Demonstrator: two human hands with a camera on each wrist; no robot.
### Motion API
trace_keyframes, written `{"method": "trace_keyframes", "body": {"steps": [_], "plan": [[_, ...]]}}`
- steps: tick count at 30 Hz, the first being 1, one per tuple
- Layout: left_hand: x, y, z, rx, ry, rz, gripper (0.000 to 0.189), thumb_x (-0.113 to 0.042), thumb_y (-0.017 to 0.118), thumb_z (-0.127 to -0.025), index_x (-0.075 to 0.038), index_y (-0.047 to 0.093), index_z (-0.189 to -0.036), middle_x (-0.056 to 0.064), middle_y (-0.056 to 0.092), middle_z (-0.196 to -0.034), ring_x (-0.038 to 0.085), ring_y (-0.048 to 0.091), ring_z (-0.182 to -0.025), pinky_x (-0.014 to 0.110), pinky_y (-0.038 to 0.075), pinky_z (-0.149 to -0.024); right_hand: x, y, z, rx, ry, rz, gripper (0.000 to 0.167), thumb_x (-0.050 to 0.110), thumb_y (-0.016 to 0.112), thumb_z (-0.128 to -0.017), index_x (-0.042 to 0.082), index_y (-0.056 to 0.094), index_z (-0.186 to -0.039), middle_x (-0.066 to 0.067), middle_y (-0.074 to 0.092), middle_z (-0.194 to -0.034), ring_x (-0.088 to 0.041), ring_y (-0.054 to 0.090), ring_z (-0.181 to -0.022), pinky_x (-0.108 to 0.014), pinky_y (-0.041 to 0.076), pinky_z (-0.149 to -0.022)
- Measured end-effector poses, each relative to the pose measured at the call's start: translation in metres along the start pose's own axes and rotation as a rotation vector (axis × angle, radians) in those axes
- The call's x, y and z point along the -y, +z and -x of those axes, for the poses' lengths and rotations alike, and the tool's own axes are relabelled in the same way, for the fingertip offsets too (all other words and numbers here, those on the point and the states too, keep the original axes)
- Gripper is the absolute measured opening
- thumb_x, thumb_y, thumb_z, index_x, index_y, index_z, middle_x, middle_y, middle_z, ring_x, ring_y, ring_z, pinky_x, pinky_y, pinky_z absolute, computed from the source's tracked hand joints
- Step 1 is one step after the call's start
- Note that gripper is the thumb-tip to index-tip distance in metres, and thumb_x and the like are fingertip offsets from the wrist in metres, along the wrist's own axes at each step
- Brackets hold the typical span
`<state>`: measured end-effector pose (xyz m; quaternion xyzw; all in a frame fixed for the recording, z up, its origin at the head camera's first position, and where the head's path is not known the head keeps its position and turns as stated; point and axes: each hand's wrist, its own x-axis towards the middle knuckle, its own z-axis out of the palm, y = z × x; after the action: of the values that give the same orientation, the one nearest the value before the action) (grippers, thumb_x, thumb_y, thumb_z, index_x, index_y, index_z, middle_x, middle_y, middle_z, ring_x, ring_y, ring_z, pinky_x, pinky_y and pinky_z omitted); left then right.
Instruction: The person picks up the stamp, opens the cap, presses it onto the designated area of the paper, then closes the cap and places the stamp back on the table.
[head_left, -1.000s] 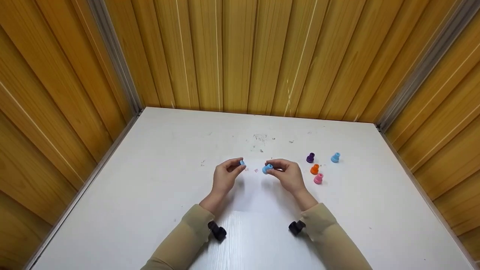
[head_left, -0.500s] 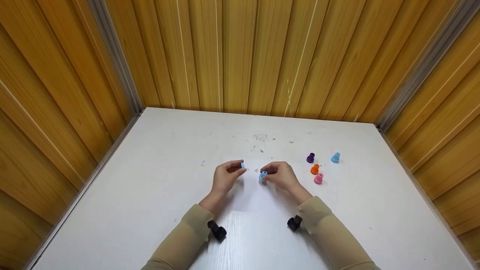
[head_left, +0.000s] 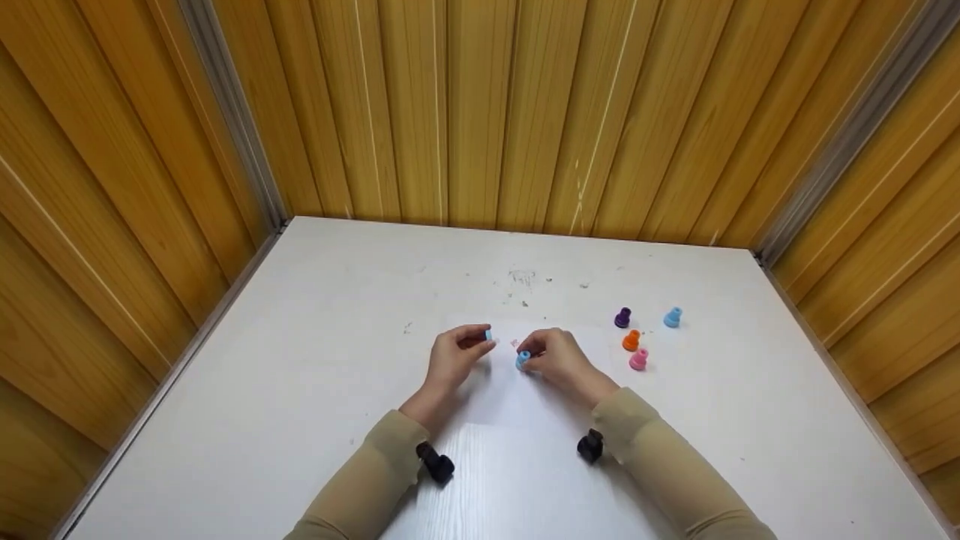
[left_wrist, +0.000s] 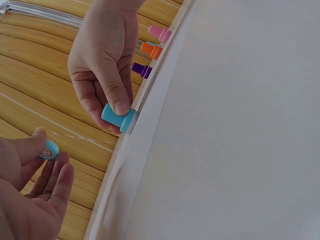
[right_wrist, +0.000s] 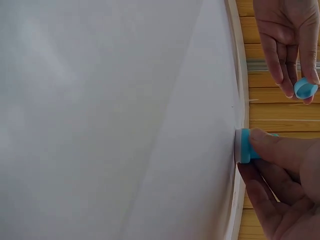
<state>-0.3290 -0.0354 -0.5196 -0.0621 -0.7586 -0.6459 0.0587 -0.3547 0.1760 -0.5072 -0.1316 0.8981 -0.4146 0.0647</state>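
Note:
My left hand (head_left: 451, 358) pinches a small light-blue cap (left_wrist: 49, 150) between thumb and fingertips, above the paper. The cap has a smiley face on its end and shows hollow in the right wrist view (right_wrist: 305, 88). With thumb and fingers, my right hand (head_left: 561, 360) grips a light-blue toy stamp (head_left: 523, 361), upright, its wide pale base down at the white paper (head_left: 487, 409). A small pinkish mark (head_left: 514, 343) shows on the paper just beyond the stamp. The stamp's printing face is hidden underneath.
To the right of my right hand stand several capped stamps: purple (head_left: 622, 317), orange (head_left: 631, 340), pink (head_left: 638, 359) and light blue (head_left: 673, 317). Dark smudges (head_left: 522, 277) mark the white table (head_left: 337, 300). Wood-patterned walls (head_left: 480, 112) enclose its back and sides.
My right hand has brought the blue stamp down and slightly left, from tilted above the paper to upright at its surface. My left hand has stayed nearly in place with the cap.

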Motion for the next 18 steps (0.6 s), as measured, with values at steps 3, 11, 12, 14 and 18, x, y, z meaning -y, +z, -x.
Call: {"method": "trace_keyframes", "body": {"steps": [3,11,12,14,18], "plan": [[-0.0007,0.0007,-0.0009,0.002,-0.016,0.006,0.032,-0.009,0.077,-0.092,0.002,0.073,-0.123,0.016,0.076,-0.114,0.018,0.072,-0.098,0.019,0.06,-0.079,0.0022,0.0,-0.0003,-0.002,0.016,0.008,0.016,-0.002,0.082,-0.081,0.007,0.077,-0.093,-0.002,0.077,-0.087,-0.014,0.067,-0.082,-0.031,0.059,-0.082],[-0.0031,0.0005,-0.0017,0.006,-0.028,-0.003,0.033,-0.007,0.076,-0.092,0.002,0.072,-0.123,0.016,0.076,-0.115,0.019,0.072,-0.099,0.023,0.061,-0.082,0.0042,0.0001,-0.0025,0.004,0.008,0.026,0.017,-0.002,0.082,-0.081,0.006,0.077,-0.095,-0.003,0.076,-0.087,-0.015,0.067,-0.083,-0.033,0.06,-0.083],[-0.0029,0.0005,-0.0016,0.007,-0.027,-0.003,0.033,-0.007,0.076,-0.092,0.003,0.072,-0.124,0.016,0.076,-0.115,0.019,0.072,-0.1,0.023,0.061,-0.083,0.0036,0.0004,-0.0027,0.003,0.007,0.026,0.018,-0.003,0.082,-0.081,0.005,0.077,-0.096,-0.003,0.076,-0.087,-0.015,0.068,-0.083,-0.033,0.06,-0.083],[-0.0027,0.0004,-0.0015,0.007,-0.029,-0.008,0.033,-0.008,0.076,-0.092,0.002,0.072,-0.124,0.016,0.076,-0.115,0.02,0.072,-0.101,0.024,0.062,-0.084,0.0029,0.0008,-0.0027,0.003,0.013,0.025,0.018,-0.002,0.082,-0.081,0.005,0.077,-0.096,-0.003,0.075,-0.087,-0.014,0.068,-0.083,-0.032,0.06,-0.084],[-0.0013,0.0009,-0.0011,0.015,-0.032,-0.008,0.034,-0.009,0.077,-0.092,0.002,0.071,-0.124,0.015,0.076,-0.116,0.02,0.072,-0.102,0.026,0.062,-0.086,0.0017,0.0012,-0.0026,0.004,0.014,0.025,0.018,-0.003,0.083,-0.08,0.005,0.077,-0.095,-0.003,0.076,-0.087,-0.015,0.068,-0.083,-0.033,0.06,-0.084]]}}
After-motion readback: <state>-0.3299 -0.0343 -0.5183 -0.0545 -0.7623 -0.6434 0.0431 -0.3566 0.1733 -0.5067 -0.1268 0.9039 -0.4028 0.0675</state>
